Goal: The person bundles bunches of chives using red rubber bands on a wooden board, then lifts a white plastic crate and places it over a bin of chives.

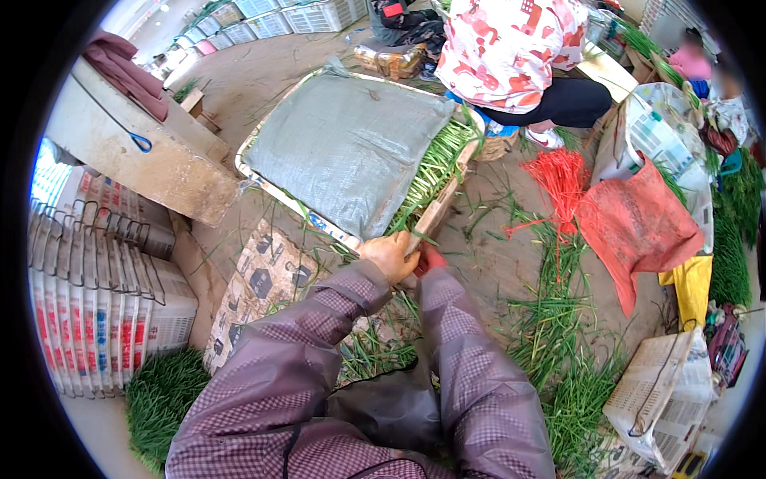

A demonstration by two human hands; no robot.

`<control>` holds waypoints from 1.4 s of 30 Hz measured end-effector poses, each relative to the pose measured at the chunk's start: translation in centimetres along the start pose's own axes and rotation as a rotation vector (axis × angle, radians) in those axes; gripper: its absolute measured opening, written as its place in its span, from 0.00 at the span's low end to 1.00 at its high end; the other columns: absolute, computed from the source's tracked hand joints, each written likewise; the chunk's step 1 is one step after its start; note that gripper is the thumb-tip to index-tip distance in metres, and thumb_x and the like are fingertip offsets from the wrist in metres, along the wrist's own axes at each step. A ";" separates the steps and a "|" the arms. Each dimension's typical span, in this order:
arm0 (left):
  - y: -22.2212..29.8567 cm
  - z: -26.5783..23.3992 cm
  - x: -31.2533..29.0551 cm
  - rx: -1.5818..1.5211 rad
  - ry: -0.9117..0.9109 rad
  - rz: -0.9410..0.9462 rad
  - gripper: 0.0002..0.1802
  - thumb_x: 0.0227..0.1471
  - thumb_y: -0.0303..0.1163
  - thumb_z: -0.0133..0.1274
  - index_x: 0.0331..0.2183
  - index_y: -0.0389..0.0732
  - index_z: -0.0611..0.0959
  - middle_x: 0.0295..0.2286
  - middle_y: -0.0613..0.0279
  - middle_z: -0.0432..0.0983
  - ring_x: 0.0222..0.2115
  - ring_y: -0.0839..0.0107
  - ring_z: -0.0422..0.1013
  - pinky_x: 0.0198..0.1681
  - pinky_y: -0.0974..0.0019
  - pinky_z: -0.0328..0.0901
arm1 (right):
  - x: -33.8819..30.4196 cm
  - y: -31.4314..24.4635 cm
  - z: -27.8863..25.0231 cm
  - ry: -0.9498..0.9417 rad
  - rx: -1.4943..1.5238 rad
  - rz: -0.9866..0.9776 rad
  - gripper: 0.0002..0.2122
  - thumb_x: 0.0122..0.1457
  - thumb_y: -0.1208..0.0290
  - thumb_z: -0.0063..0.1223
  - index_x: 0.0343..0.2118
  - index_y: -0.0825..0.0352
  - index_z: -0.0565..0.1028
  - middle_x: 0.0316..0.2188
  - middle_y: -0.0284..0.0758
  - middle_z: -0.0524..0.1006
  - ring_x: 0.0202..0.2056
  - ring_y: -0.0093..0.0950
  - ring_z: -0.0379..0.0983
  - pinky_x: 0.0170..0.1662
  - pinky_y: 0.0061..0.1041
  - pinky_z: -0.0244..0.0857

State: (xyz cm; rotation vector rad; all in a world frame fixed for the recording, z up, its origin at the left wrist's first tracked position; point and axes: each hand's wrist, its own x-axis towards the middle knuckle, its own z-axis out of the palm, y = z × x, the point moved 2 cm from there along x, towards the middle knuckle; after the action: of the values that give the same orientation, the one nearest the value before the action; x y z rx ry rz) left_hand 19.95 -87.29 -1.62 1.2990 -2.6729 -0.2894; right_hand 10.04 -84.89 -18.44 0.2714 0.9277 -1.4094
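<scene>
A wide, shallow crate (pixel 440 207) stands before me, full of green stalks (pixel 441 162). A grey-green woven sheet (pixel 339 148) lies over most of them, leaving the stalks bare along the right side. At the crate's near corner, my left hand (pixel 387 257) is closed with its fingers curled round the edge. Close beside it is my right hand (pixel 431 259), which looks red, perhaps gloved; its fingers are hidden. Clear plastic sleeves cover both checked forearms.
A person in a patterned top (pixel 511 60) sits beyond the crate. Stacked crates (pixel 120 303) stand left, near a concrete ledge (pixel 136 152). Flattened cardboard (pixel 259 279), loose greens (pixel 550 319), red ties (pixel 562 188) and a red sack (pixel 638 223) lie on the floor.
</scene>
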 end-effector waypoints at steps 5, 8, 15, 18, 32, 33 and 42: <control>-0.4 0.2 0.0 -0.005 -0.043 -0.018 0.24 0.50 0.53 0.50 0.37 0.40 0.75 0.25 0.47 0.78 0.28 0.50 0.76 0.33 0.50 0.68 | -2.7 -1.6 -3.2 -0.198 0.121 -0.021 0.17 0.61 0.47 0.46 0.30 0.57 0.72 0.09 0.22 0.51 0.11 0.21 0.46 0.18 0.27 0.49; -0.5 0.0 -0.2 -0.040 -0.087 -0.033 0.25 0.53 0.52 0.48 0.40 0.38 0.75 0.28 0.43 0.78 0.31 0.47 0.75 0.36 0.50 0.68 | -6.6 -4.0 -0.9 -0.222 0.058 0.011 0.17 0.60 0.47 0.48 0.28 0.59 0.70 0.09 0.22 0.50 0.10 0.20 0.43 0.16 0.26 0.44; 1.2 -0.3 -0.7 0.022 -0.135 -0.100 0.23 0.57 0.53 0.43 0.38 0.41 0.73 0.33 0.44 0.77 0.36 0.45 0.73 0.39 0.49 0.65 | -11.1 -5.3 3.8 -0.050 -0.154 -0.182 0.12 0.59 0.58 0.52 0.28 0.61 0.68 0.11 0.24 0.56 0.10 0.19 0.50 0.15 0.27 0.47; 2.3 -0.4 -3.0 -0.029 -0.123 -0.065 0.20 0.57 0.48 0.45 0.36 0.39 0.74 0.30 0.44 0.77 0.34 0.46 0.73 0.38 0.48 0.65 | -14.1 -4.0 2.8 -0.105 -0.097 -0.112 0.11 0.58 0.60 0.53 0.28 0.61 0.68 0.12 0.23 0.57 0.10 0.19 0.50 0.15 0.26 0.47; 25.1 5.4 -8.2 -0.593 -0.414 0.020 0.24 0.52 0.46 0.48 0.38 0.32 0.75 0.26 0.44 0.77 0.29 0.46 0.75 0.35 0.49 0.69 | -29.7 -17.6 -17.4 0.366 -0.360 -0.137 0.12 0.60 0.57 0.50 0.23 0.55 0.68 0.09 0.20 0.52 0.09 0.17 0.45 0.13 0.23 0.35; 26.1 7.0 -9.1 -0.583 -0.279 0.091 0.25 0.52 0.46 0.49 0.39 0.32 0.74 0.26 0.43 0.77 0.29 0.46 0.75 0.34 0.49 0.69 | -30.8 -18.1 -18.8 0.365 -0.349 -0.137 0.13 0.60 0.56 0.50 0.22 0.55 0.67 0.09 0.19 0.52 0.09 0.17 0.44 0.12 0.23 0.35; 21.8 -2.0 -8.4 -0.997 -0.544 0.502 0.26 0.54 0.43 0.52 0.50 0.38 0.75 0.48 0.48 0.72 0.50 0.54 0.69 0.55 0.59 0.62 | -39.9 -16.1 -28.4 0.676 -0.286 -0.432 0.18 0.62 0.54 0.47 0.22 0.62 0.67 0.08 0.22 0.52 0.07 0.17 0.42 0.10 0.22 0.34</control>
State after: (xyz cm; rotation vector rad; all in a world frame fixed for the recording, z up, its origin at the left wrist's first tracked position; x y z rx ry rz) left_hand 8.98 -67.64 5.06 0.2478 -2.4279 -1.7782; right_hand -11.39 -40.45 -3.40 0.3532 1.8118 -1.5748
